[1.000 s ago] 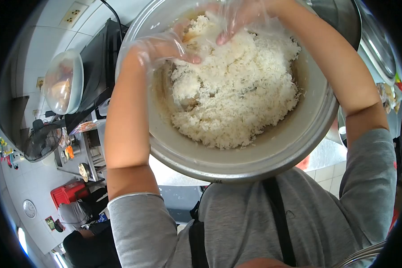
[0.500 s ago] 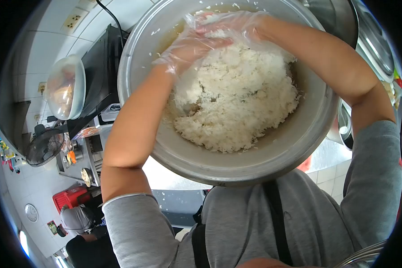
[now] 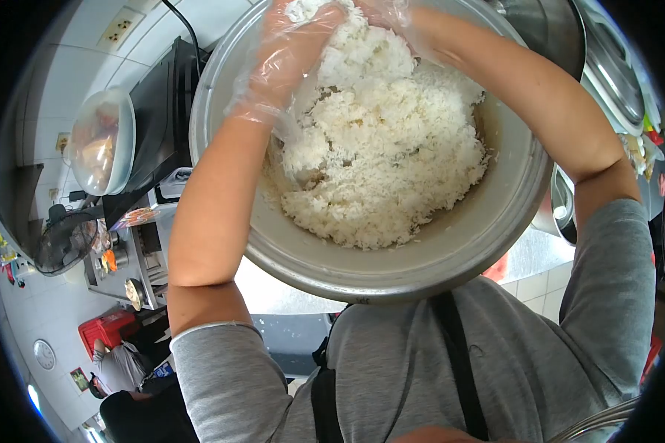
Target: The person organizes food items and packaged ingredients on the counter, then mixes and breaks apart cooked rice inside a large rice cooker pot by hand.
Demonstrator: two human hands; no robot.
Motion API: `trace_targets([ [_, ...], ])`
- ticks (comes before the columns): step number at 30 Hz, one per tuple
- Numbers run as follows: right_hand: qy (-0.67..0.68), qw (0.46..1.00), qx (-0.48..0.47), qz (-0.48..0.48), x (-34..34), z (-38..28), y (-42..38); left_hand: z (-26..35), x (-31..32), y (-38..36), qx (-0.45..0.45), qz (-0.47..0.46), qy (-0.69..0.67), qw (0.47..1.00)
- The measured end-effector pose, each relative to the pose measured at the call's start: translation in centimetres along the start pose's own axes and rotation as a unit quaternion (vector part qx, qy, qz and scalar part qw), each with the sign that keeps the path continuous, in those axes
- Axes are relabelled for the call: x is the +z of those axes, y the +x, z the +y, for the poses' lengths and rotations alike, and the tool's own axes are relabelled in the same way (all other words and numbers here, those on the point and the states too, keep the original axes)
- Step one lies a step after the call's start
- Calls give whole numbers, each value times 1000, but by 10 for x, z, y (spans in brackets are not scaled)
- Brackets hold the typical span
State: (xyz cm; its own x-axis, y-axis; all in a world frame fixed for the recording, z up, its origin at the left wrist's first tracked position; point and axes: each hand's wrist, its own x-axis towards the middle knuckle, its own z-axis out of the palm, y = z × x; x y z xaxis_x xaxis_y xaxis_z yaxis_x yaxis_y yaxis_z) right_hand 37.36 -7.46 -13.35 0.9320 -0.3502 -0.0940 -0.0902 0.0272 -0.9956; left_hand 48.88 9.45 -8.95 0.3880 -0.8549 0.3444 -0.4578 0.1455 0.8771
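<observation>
Item, rice [image 3: 384,162]: a white, loose heap in the middle of the basin [image 3: 362,277], with a clump rising toward its far side, between my hands.

Item, basin: large, round, wide-rimmed; some brownish wetness on the inner wall beside the rice. It is on a metal desk [image 3: 273,288], close against my grey shirt [image 3: 391,354].

Item, left hand [image 3: 292,52]: in a clear, loose plastic glove, curved and touching the rice at the far side; the upper edge of the view cuts it off, so I cannot tell how tightly it closes.

Item, right hand [image 3: 386,15]: gloved likewise, reaching in from the other side and against the same clump; mostly cropped or hidden behind rice, its fingers' spread impossible to tell.

Item, lidded plastic bowl [image 3: 103,144]: translucent, contents blurred, left of the basin, beside a black appliance [image 3: 159,103].

Item, metal lid [image 3: 613,66]: right of the basin, near a metal pot [image 3: 561,207].

Item, fan [image 3: 66,244]: dark, round, at left.

Item, wall clock [image 3: 44,354]: round, lower left.

Item, red crate [image 3: 107,330]: near a person in grey [image 3: 118,369]; a second person in black [image 3: 148,413] is nearer to me.

Item, wall socket [image 3: 120,28]: on white tiles, upper left.
</observation>
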Motion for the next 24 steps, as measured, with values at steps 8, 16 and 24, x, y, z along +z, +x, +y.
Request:
trace_targets([
  [8, 22, 1000, 12, -1, 2, 13, 4, 4, -4, -3, -38, 28, 18, 999],
  [16, -46, 999, -6, -5, 11, 9, 5, 0, -6, -1, -87, 55, 83, 991],
  [24, -132, 990, -37, -7, 18, 1, 9, -12, -13, 7, -164, 63, 150, 973],
])
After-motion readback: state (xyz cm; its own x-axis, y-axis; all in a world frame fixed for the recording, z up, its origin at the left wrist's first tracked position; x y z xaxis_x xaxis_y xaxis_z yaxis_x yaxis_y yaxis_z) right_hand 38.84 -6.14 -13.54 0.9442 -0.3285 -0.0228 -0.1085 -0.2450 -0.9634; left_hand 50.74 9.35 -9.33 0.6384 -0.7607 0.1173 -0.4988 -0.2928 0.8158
